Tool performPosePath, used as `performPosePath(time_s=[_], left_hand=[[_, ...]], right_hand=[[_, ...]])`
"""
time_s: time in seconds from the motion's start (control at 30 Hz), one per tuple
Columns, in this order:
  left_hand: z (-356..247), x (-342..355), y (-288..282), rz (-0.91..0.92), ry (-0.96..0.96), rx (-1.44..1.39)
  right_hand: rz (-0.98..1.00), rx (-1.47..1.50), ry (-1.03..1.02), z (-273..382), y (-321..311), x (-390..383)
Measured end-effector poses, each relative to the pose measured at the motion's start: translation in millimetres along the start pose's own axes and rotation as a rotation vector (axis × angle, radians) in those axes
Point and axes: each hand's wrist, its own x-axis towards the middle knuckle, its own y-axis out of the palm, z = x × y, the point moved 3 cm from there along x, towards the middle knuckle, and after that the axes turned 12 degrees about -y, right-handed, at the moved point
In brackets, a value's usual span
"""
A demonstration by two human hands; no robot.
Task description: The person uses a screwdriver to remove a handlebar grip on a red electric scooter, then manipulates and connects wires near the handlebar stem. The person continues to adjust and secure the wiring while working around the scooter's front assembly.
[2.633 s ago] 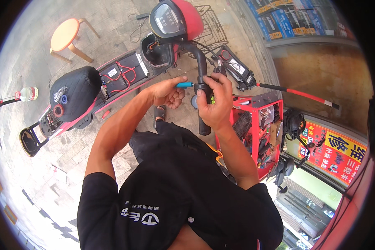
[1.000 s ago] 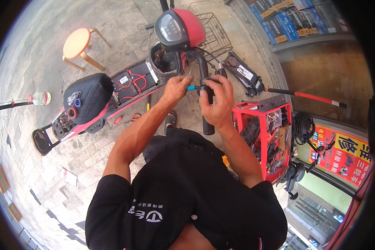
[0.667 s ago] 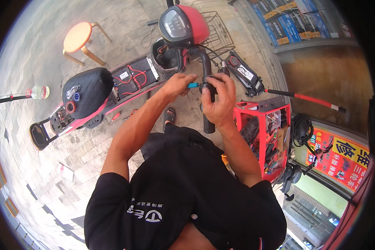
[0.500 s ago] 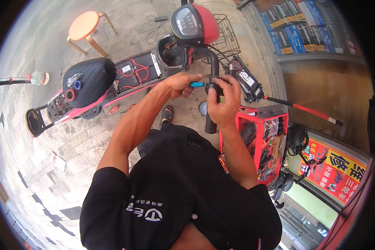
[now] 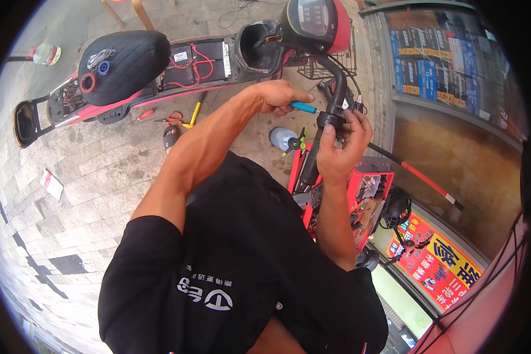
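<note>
One teal-handled screwdriver (image 5: 304,107) in left grip (image 5: 277,97)

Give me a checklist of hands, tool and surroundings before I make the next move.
1. Left hand has the teal screwdriver: ok, its handle is in the fingers.
2. Screwdriver tip seated in a screw: cannot tell; the shaft reaches the black collar, but the contact is too small to see.
3. Right hand at the collar: ok, thumb and fingers are on it; firmness cannot tell.
4. Red wires covered: not ok, they lie exposed beside the black seat.
5. Ground by the sandalled foot free of tools: not ok, red-handled scissors lie there.
</note>
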Motion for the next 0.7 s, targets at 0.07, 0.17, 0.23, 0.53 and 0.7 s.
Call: performPosePath(time_s=[0.07,0.17,0.23,0.53,0.7], left_hand=[[-0.3,-0.7,0.4,-0.042,0.059,0.021],[6.0,-1.7,-11.7,-0.036,0.029,-0.131],[13.7,-4.6,-25.5,-0.028,0.004,-0.196],[68.5,-41.0,-23.6,0.043,0.178,-0.358],[82.1,-59.0,1.8,-0.044,0.364,-0.298]], right_hand=[[-0.093,0.114,0.081,2.0,-2.3,-14.7],[-0.072,0.423,0.398,-1.7,-4.9,-36.6],[0.002,0.689,0.73,-11.2,-5.2,-42.9],[0.192,0.796,0.896,-15.5,-0.1,-40.8],[0.205,0.541,0.784,-15.1,0.2,-43.1]])
